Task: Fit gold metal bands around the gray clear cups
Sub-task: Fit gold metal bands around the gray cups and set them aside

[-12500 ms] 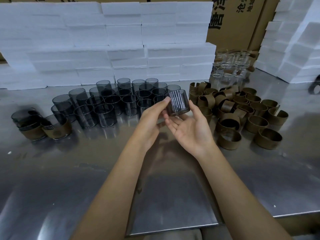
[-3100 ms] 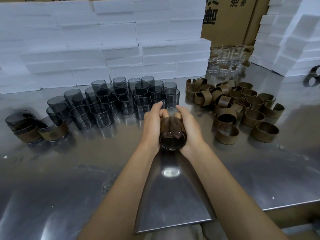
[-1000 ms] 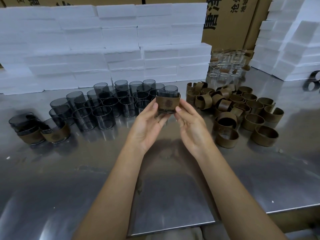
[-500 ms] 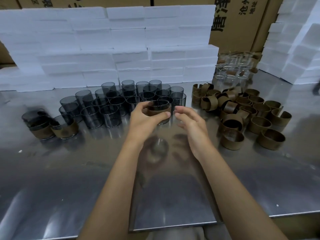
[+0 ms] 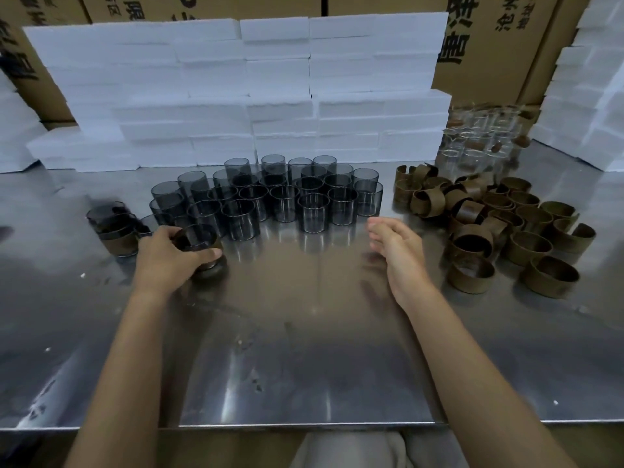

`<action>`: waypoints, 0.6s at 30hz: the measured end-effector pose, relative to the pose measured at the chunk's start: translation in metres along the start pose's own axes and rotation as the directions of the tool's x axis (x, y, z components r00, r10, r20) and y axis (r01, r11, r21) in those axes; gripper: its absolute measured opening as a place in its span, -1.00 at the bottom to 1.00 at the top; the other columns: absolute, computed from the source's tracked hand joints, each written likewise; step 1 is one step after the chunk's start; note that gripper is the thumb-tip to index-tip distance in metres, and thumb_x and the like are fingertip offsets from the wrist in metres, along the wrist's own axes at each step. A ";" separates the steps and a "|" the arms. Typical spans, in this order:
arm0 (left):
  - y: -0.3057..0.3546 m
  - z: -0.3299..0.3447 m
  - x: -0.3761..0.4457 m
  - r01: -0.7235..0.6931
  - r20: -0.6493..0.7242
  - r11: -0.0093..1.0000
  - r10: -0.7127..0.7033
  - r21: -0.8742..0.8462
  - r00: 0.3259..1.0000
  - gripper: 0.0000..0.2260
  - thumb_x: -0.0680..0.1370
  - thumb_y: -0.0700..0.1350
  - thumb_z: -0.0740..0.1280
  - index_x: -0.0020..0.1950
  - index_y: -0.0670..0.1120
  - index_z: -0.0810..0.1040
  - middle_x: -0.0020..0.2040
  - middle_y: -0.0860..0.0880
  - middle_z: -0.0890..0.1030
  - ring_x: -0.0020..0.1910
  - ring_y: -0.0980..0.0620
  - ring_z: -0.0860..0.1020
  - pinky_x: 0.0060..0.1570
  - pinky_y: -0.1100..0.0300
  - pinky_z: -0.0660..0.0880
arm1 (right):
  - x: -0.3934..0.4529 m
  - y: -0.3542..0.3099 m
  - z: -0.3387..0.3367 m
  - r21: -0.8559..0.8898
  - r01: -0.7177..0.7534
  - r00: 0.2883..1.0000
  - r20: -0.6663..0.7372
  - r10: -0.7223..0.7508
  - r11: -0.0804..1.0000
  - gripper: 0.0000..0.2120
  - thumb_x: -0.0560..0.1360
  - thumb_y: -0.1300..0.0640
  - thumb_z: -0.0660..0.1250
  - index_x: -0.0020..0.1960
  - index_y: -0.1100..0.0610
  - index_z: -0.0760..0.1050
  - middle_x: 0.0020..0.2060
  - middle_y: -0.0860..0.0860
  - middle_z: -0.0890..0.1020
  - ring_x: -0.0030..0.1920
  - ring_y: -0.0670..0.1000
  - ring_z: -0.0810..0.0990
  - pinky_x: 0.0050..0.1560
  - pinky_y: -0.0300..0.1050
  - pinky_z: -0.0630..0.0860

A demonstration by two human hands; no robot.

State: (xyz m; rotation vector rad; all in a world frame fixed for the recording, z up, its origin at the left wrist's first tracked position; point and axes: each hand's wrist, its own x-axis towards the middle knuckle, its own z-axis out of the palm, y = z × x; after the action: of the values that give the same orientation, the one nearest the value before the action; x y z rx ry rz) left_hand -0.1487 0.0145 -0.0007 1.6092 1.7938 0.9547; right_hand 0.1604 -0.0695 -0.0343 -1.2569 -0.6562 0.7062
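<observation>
My left hand grips a gray clear cup with a gold band around it, low over the steel table at the left. Just left of it stand a few banded cups. Several bare gray cups cluster at the table's middle back. A heap of gold metal bands lies at the right. My right hand hovers empty between the gray cups and the bands, its fingers relaxed.
White foam blocks are stacked along the back and at the right. Several colourless glass cups stand at the back right. Cardboard boxes rise behind. The table's front edge runs near my body.
My left hand has carried the banded cup from the middle down and left toward the banded cups. My right hand has let go of it and drifted right.
</observation>
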 end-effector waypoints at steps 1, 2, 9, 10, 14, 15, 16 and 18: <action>-0.004 0.000 0.001 -0.008 -0.014 1.000 0.008 -0.008 1.000 -0.24 0.37 0.05 0.64 0.47 -0.15 0.43 0.40 -0.22 0.45 0.31 -0.21 0.50 0.35 -0.07 0.43 | 0.000 0.000 0.000 0.004 0.000 1.000 0.001 0.000 1.000 -0.85 0.58 0.25 0.35 -0.07 0.04 0.64 -0.08 -0.02 0.66 -0.05 -0.06 0.56 -0.02 -0.24 0.52; -0.006 0.000 0.003 -0.015 -0.032 1.000 0.014 -0.013 0.999 -0.24 0.38 0.08 0.63 0.48 -0.13 0.44 0.41 -0.23 0.42 0.31 -0.22 0.49 0.40 -0.09 0.42 | 0.000 -0.001 0.000 0.007 -0.002 1.000 0.002 0.002 1.000 -0.85 0.58 0.25 0.35 -0.06 0.05 0.64 -0.09 -0.02 0.65 -0.06 -0.07 0.56 -0.04 -0.25 0.52; -0.014 0.002 0.010 -0.029 -0.199 1.000 0.029 0.003 0.980 -0.30 0.47 0.01 0.57 0.54 -0.06 0.36 0.46 -0.26 0.28 0.36 -0.30 0.44 0.43 -0.08 0.33 | 0.000 -0.002 -0.001 0.021 0.004 1.000 0.009 -0.004 1.000 -0.84 0.59 0.28 0.32 -0.04 0.09 0.64 -0.10 -0.01 0.64 -0.13 -0.10 0.55 -0.16 -0.36 0.51; -0.015 0.001 0.012 -0.028 -0.218 1.000 0.029 0.009 0.975 -0.31 0.48 -0.01 0.57 0.53 -0.06 0.36 0.46 -0.26 0.28 0.35 -0.31 0.44 0.43 -0.08 0.33 | 0.000 -0.002 -0.001 0.021 0.004 1.000 0.010 -0.004 1.000 -0.84 0.59 0.28 0.32 -0.05 0.08 0.64 -0.10 -0.01 0.64 -0.13 -0.10 0.55 -0.16 -0.36 0.52; -0.018 -0.003 0.018 -0.002 -0.285 0.999 0.015 0.047 0.958 -0.40 0.52 -0.09 0.53 0.50 -0.09 0.37 0.46 -0.27 0.26 0.32 -0.35 0.45 0.41 -0.13 0.34 | 0.000 0.000 -0.001 0.016 -0.004 1.000 0.014 0.003 1.000 -0.82 0.59 0.28 0.31 -0.06 0.07 0.64 -0.11 -0.01 0.64 -0.11 -0.09 0.55 -0.10 -0.30 0.51; -0.017 -0.002 0.019 -0.013 -0.313 0.998 0.033 0.063 0.949 -0.43 0.52 -0.11 0.52 0.48 -0.12 0.39 0.45 -0.28 0.26 0.32 -0.35 0.44 0.41 -0.12 0.34 | 0.000 0.000 -0.001 0.015 -0.006 1.000 0.014 0.006 1.000 -0.82 0.59 0.28 0.31 -0.06 0.08 0.64 -0.11 0.00 0.64 -0.10 -0.08 0.55 -0.06 -0.27 0.51; -0.016 0.000 0.019 -0.044 -0.345 0.995 0.072 0.089 0.936 -0.46 0.53 -0.13 0.51 0.45 -0.14 0.41 0.42 -0.29 0.28 0.32 -0.34 0.43 0.40 -0.11 0.35 | 0.000 0.000 -0.001 0.013 -0.008 1.000 0.013 0.007 1.000 -0.83 0.59 0.28 0.31 -0.06 0.08 0.64 -0.11 0.01 0.64 -0.09 -0.07 0.55 -0.03 -0.24 0.51; -0.008 0.008 0.017 -0.157 -0.383 0.975 0.208 0.159 0.900 -0.56 0.54 -0.15 0.49 0.38 -0.15 0.47 0.32 -0.30 0.34 0.27 -0.31 0.42 0.34 -0.11 0.39 | 0.001 0.001 -0.001 0.014 -0.011 1.000 0.013 0.011 1.000 -0.84 0.58 0.28 0.32 -0.05 0.09 0.64 -0.11 0.03 0.63 -0.08 -0.06 0.55 0.00 -0.21 0.51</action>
State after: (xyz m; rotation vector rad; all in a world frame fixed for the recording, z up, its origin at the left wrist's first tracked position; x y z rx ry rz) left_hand -0.1496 0.0321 -0.0107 1.7838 2.0268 1.3630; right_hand 0.1615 -0.0692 -0.0350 -1.2448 -0.6546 0.7273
